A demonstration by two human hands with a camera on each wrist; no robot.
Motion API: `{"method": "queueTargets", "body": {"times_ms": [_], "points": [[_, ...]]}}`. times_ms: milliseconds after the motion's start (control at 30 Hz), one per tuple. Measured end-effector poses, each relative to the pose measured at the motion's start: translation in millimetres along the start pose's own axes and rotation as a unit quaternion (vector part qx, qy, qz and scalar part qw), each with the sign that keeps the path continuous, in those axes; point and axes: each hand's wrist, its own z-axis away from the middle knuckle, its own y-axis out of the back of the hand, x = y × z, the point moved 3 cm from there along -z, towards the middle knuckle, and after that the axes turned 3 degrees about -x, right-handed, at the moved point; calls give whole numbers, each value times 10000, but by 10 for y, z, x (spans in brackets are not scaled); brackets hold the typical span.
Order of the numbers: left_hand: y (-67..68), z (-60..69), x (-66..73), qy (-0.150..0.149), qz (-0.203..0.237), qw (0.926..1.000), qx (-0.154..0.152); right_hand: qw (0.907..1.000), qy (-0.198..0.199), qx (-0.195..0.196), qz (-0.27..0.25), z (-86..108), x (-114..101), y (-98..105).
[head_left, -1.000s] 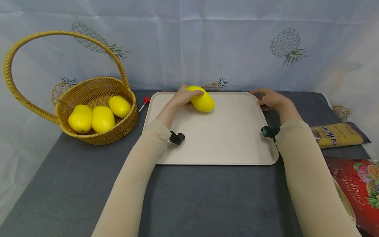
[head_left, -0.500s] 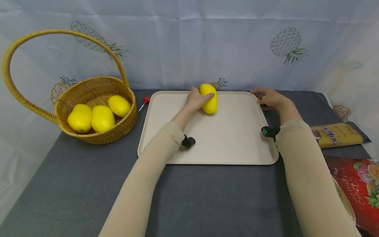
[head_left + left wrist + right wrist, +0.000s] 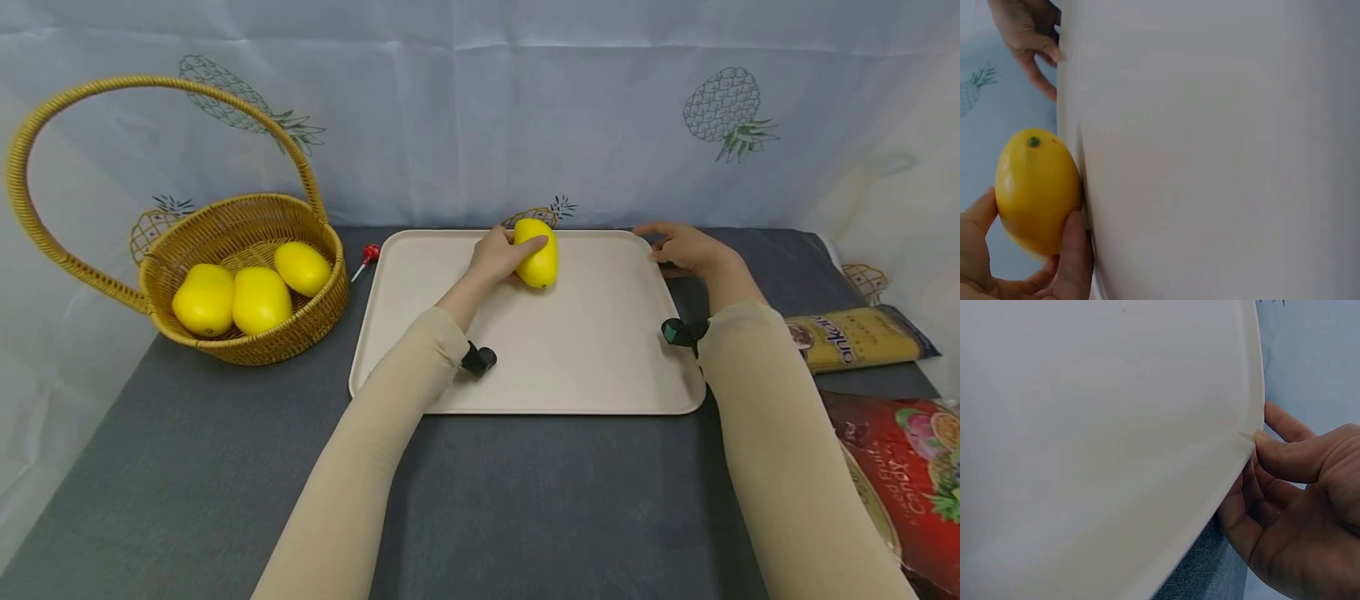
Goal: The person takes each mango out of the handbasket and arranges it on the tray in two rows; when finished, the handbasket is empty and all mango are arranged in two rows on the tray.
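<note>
My left hand (image 3: 495, 254) grips a smooth yellow mango (image 3: 537, 258) over the back part of a cream tray (image 3: 577, 358). Seen from the left wrist, thumb and fingers hold the mango (image 3: 1038, 187) from its sides, with a small green stem spot at one end. Whether its underside touches the tray is hidden. At the tray's back right corner, my right hand (image 3: 686, 250) pinches the rim; in the right wrist view the thumb of the hand (image 3: 1297, 494) lies on the edge and other fingers are below it.
A woven basket (image 3: 315, 333) with a tall handle stands left, holding three yellow fruits (image 3: 261, 302). Between basket and tray lies a red lollipop (image 3: 371, 254). On the right are a yellow packet (image 3: 862, 337) and a red candy bag (image 3: 907, 483). A pineapple-print curtain (image 3: 450, 125) hangs behind.
My left hand has carried the mango to the right over the tray and turned it more upright; in the last half second it moved only slightly. The right hand has stayed at the corner.
</note>
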Motion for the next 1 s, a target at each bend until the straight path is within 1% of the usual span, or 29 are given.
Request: {"method": "queueTargets", "body": {"times_ms": [133, 200, 367, 467, 533, 667, 867, 1000], "points": [[-28, -6, 6, -119, -106, 9998, -105, 10000, -3, -16, -5, -7, -3, 5], [-44, -9, 7, -132, -97, 9998, -123, 10000, -2, -8, -6, -12, 1, 7], [-76, -24, 7, -42, -107, 9999, -57, 10000, 13, -21, -20, -28, 21, 9], [-82, -33, 6, 21, -251, 9997, -1, 10000, 15, -41, -32, -32, 31, 7], [-83, -35, 5, 51, -268, 9996, 10, 10000, 11, -41, -30, -33, 35, 7], [-80, -42, 0, 21, -251, 9997, -17, 10000, 8, -39, -9, -36, 41, 10], [-63, -28, -7, -33, -211, 9995, -224, 10000, 24, -35, 74, -43, 51, 15], [-46, 1, 0, -44, -80, 9992, -390, 9999, 49, -35, 94, -40, 52, 16]]}}
